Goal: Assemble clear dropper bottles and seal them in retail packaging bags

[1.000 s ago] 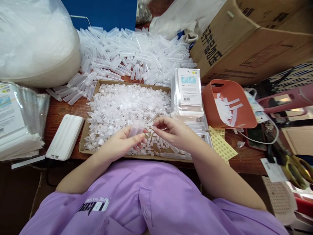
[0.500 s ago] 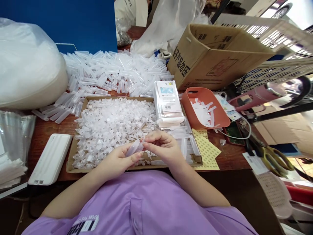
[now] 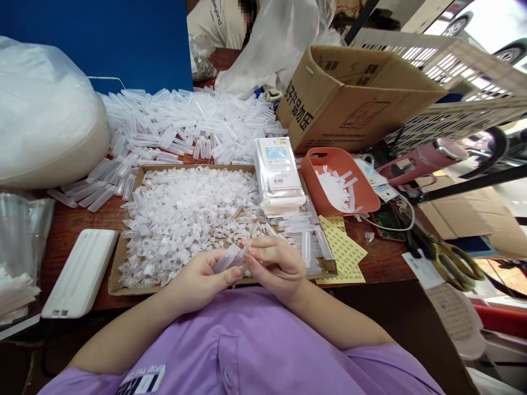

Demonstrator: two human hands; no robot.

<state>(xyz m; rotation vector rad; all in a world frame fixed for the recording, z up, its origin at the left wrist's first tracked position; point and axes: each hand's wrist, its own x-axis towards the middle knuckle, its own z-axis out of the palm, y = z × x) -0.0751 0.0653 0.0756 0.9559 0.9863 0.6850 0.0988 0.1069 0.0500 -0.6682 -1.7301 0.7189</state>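
My left hand [image 3: 201,280] grips a small clear plastic tube [image 3: 229,258] at the near edge of a shallow cardboard tray [image 3: 117,269]. My right hand [image 3: 275,266] is closed in a pinch at the tube's upper end, holding a small clear piece against it. The tray is heaped with small clear plastic caps [image 3: 185,211]. Both hands meet just above my purple shirt.
A pile of long clear tubes [image 3: 185,126] lies behind the tray. A stack of packaged cards [image 3: 278,173] stands at the tray's right. An orange bin [image 3: 340,184] with white strips, yellow sheets [image 3: 343,252], scissors [image 3: 448,260], a cardboard box [image 3: 354,101], a white case [image 3: 80,280] and a big bag [image 3: 45,115] surround it.
My right hand has closed in on the tube held by my left hand, and both hands have drawn nearer my body. The view has lifted, showing more of the far side.
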